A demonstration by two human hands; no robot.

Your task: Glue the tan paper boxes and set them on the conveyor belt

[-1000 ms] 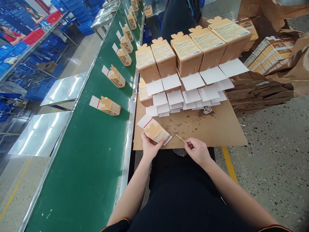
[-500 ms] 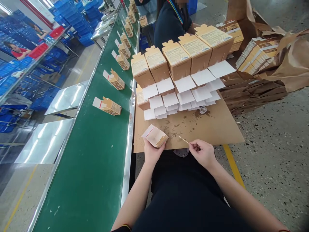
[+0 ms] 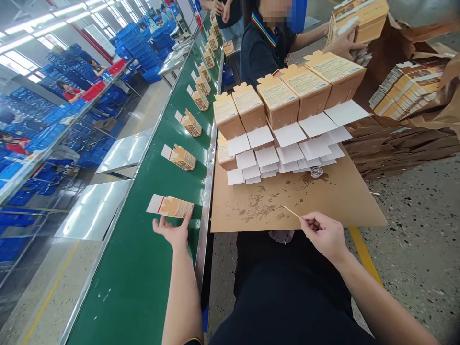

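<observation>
My left hand (image 3: 175, 232) is over the green conveyor belt (image 3: 136, 268), fingers spread. Its thumb touches the right end of a small open carton (image 3: 176, 207), while the other fingertips sit just below the carton's white flap. This carton rests on the belt with its flap pointing left. My right hand (image 3: 322, 232) pinches a thin cotton swab (image 3: 292, 211) over the brown cardboard sheet (image 3: 341, 201). Wet spots mark the sheet, and a small clear round dish (image 3: 316, 172) stands near the cartons. Stacked open cartons (image 3: 278, 98) with white flaps fill the sheet's far side.
More cartons (image 3: 184, 157) stand in a line up the belt. A metal rail (image 3: 205, 201) separates belt and cardboard. Beyond the stack, a co-worker (image 3: 262, 52) holds a bundle of flat cartons (image 3: 359, 21). Brown wrapping paper (image 3: 406, 143) with another bundle lies at right.
My left hand has carried the carton left from above the cardboard onto the belt and spread its fingers. My right hand still holds the swab. The co-worker's hands now hold a bundle.
</observation>
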